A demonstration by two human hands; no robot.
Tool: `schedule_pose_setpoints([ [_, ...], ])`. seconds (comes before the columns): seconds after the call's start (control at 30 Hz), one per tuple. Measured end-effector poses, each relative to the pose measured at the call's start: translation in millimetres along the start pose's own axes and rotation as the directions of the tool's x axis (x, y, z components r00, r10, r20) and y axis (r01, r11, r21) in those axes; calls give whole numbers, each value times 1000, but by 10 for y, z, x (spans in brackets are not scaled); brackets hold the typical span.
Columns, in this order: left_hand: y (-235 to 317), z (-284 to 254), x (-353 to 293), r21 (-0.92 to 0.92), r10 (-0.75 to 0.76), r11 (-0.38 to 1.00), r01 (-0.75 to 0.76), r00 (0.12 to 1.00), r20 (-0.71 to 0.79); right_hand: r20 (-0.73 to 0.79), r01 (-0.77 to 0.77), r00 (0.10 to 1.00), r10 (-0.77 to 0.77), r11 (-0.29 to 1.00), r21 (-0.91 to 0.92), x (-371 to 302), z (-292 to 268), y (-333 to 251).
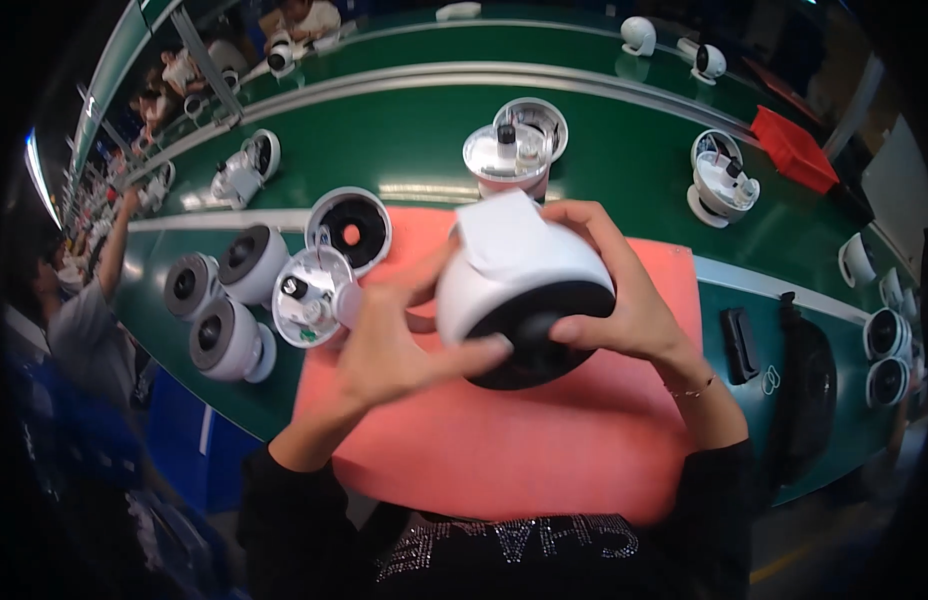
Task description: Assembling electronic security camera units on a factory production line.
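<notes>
both hands gripping white dome camera (pixel 524 275) over pink mat (pixel 504 440); left hand (pixel 399 340) thumb pressing dark lens face, right hand (pixel 614 290) fingers wrapping shell, steadying it

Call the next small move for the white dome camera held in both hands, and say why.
Probably lower the white dome-shaped camera housing with the black front onto the salmon-pink work mat. The left hand and right hand both hold it clear above the mat, thumbs on the black face, so neither hand is free.
</notes>
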State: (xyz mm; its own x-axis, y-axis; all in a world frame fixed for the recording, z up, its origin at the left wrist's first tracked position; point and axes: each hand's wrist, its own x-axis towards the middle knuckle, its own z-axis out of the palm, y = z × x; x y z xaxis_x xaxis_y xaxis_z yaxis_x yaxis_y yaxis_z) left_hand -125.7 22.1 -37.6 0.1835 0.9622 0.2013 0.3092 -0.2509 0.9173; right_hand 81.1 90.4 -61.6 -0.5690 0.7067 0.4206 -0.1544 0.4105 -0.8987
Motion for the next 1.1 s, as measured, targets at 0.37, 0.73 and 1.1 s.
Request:
schedule_pose_setpoints([
  [0.37,-164,464,1260,-761,73,549,-344,927,-367,-444,259,761,-472,850,-459,359,-3,71],
  [0.73,-608,859,1814,-852,-263,479,210,961,89,-564,78,725,395,767,637,367,-1227,775],
  [1.1,-1843,961,2137,-910,-356,413,-25,916,-187,-564,-268,532,631,758,595,173,-1857,1373],
])
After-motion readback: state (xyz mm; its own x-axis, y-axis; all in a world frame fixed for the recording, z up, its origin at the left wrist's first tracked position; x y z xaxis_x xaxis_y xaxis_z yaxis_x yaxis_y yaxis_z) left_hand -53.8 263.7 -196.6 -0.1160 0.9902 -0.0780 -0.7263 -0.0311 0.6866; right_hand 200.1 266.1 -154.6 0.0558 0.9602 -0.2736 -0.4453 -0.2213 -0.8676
